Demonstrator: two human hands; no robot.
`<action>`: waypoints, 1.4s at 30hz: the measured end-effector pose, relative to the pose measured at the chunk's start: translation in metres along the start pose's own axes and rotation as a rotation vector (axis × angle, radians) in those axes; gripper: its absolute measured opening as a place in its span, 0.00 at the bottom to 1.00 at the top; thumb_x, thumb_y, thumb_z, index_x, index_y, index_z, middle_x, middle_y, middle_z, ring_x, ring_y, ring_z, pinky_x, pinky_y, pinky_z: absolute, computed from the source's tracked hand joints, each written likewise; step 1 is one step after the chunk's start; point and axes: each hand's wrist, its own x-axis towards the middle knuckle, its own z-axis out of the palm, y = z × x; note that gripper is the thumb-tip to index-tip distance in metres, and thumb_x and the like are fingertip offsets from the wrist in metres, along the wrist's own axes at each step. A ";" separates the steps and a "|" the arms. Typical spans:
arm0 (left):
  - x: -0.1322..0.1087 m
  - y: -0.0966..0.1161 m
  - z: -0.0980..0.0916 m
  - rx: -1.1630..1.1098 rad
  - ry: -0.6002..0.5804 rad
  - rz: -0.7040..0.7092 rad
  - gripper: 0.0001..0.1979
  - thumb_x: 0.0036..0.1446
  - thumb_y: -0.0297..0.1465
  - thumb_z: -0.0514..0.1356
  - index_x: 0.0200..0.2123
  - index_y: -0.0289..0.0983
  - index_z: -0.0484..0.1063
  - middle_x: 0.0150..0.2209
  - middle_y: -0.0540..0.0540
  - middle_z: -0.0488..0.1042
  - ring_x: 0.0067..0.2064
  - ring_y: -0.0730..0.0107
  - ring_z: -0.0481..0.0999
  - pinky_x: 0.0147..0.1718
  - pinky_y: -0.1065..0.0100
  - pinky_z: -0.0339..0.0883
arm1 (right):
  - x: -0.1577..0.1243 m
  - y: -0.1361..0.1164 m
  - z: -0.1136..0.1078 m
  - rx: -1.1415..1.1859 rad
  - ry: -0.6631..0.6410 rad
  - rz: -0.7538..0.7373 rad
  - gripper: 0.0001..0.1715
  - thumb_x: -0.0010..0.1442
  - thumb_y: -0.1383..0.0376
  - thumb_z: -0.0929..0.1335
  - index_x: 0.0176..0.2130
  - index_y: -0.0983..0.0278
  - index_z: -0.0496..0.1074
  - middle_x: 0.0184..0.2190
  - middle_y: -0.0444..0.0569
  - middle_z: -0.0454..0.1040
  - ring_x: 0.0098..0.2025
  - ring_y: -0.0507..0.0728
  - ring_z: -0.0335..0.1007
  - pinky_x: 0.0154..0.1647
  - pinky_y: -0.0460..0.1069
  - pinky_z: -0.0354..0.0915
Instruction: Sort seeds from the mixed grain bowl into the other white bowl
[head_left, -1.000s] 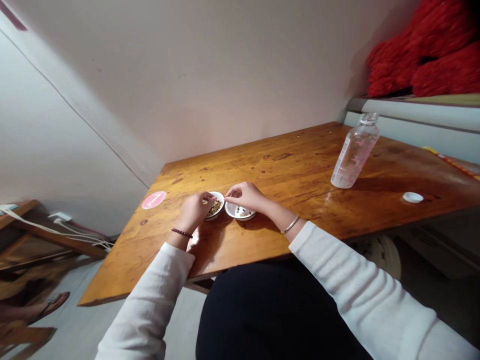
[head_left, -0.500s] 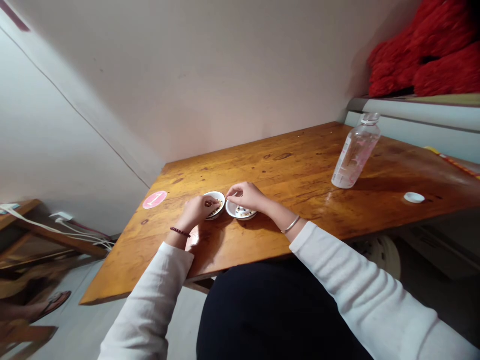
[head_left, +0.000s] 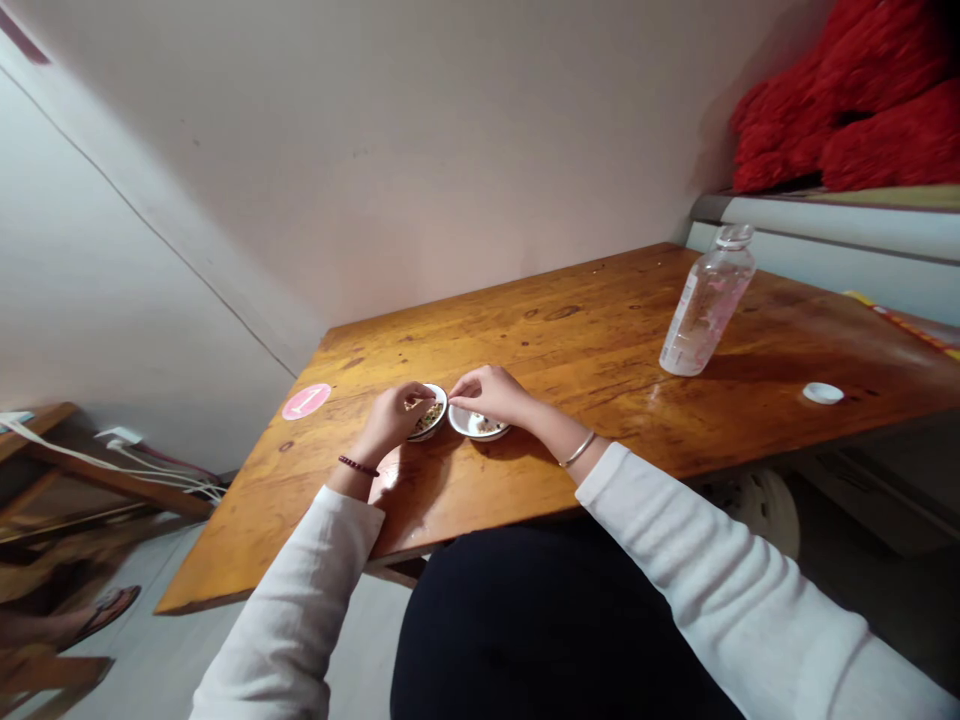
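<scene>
Two small white dishes stand side by side on the wooden table (head_left: pixel 570 330). The left dish (head_left: pixel 433 414) is full of small brownish-green bits; the right dish (head_left: pixel 474 425) holds only a few. My left hand (head_left: pixel 394 418) is curled over the left dish with thumb and fingers pinched together on something too small to name. My right hand (head_left: pixel 491 392) hovers over the right dish's far rim, its fingertips pinched together too. A dark bead bracelet is on my left wrist, a silver bangle on my right.
A clear plastic bottle (head_left: pixel 705 305) stands uncapped at the right, its white cap (head_left: pixel 823 393) lying near the table's front right edge. A pink round sticker (head_left: pixel 306 401) marks the left corner. Cables and a wooden shelf sit low left; red plush lies on the ledge behind.
My left hand's fingers dipped into the left dish and drew back a little in a pinch. The right hand stayed over the right dish.
</scene>
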 end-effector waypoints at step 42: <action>-0.004 0.019 -0.006 -0.230 -0.071 0.098 0.20 0.56 0.44 0.58 0.42 0.36 0.77 0.36 0.44 0.80 0.36 0.65 0.75 0.34 0.68 0.64 | 0.000 -0.001 0.001 -0.002 0.045 0.001 0.15 0.50 0.57 0.74 0.37 0.63 0.80 0.33 0.50 0.80 0.36 0.55 0.77 0.36 0.44 0.68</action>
